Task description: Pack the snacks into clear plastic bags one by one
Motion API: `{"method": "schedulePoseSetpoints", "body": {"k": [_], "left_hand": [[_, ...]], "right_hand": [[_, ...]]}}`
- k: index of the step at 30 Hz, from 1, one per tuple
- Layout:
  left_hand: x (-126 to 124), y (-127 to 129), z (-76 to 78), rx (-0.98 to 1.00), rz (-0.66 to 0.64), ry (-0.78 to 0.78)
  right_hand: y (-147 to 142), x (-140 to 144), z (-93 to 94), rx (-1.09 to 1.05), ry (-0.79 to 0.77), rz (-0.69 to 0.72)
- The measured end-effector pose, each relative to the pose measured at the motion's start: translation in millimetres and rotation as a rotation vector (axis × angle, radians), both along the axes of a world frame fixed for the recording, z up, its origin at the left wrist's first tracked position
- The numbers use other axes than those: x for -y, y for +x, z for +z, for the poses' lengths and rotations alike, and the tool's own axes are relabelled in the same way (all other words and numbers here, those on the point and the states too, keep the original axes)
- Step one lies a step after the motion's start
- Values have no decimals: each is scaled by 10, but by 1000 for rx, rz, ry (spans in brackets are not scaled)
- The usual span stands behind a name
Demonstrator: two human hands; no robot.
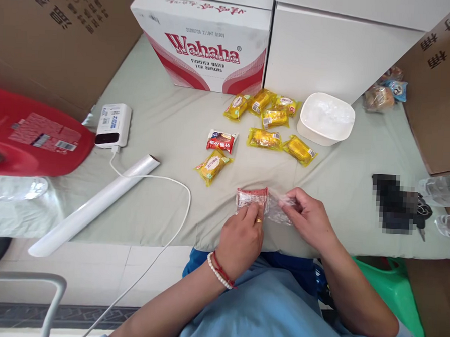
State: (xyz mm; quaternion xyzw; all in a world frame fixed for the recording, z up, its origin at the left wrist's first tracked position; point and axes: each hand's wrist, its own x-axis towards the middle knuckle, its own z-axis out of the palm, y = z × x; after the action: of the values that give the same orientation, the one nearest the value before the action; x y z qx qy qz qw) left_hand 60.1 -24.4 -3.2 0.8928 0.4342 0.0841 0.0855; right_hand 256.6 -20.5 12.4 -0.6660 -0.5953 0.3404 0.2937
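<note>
A small red-edged snack packet (pixel 252 196), with clear film over it, lies flat near the table's front edge. The fingers of my left hand (pixel 243 236) are together and press down on the packet, hiding its lower part. To the right of the packet, a loose stretch of clear plastic film (pixel 278 211) reaches out. My right hand (pixel 308 216) pinches the film's far end between thumb and fingers. Beyond the hands lie a red and white snack packet (pixel 221 141) and a yellow-wrapped snack (pixel 213 166).
Several more yellow-wrapped snacks (pixel 265 139) are scattered before a white plastic tub (pixel 306 123). A roll of plastic film (pixel 95 205) overhangs the front edge at left, crossed by a white cable (pixel 171 180) from a power bank (pixel 113 125). A Wahaha carton (pixel 212 47) stands behind.
</note>
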Motion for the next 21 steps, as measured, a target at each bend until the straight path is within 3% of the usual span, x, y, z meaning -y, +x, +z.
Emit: {"method": "schedulePoseSetpoints", "body": {"k": [2, 5, 9, 11, 13, 15, 18, 21], "left_hand": [[21, 18, -20, -1, -3, 38], [59, -58, -8, 79, 31, 16], [90, -399, 46, 452, 62, -114], [56, -562, 25, 591, 223, -149], [-26, -629, -50, 596, 444, -180], [-129, -583, -150, 508, 529, -253], [-236, -392, -254, 422, 471, -315], [-224, -220, -246, 502, 468, -304]], "right_hand": [[-201, -116, 89, -29, -3, 84], [-482, -347, 75, -24, -40, 232], [-591, -529, -38, 97, -49, 323], [-567, -517, -67, 115, -7, 360], [-547, -459, -75, 78, 34, 389], [-545, -386, -80, 30, 76, 396], [-550, -284, -96, -35, 89, 365], [-525, -168, -98, -113, 57, 255]]}}
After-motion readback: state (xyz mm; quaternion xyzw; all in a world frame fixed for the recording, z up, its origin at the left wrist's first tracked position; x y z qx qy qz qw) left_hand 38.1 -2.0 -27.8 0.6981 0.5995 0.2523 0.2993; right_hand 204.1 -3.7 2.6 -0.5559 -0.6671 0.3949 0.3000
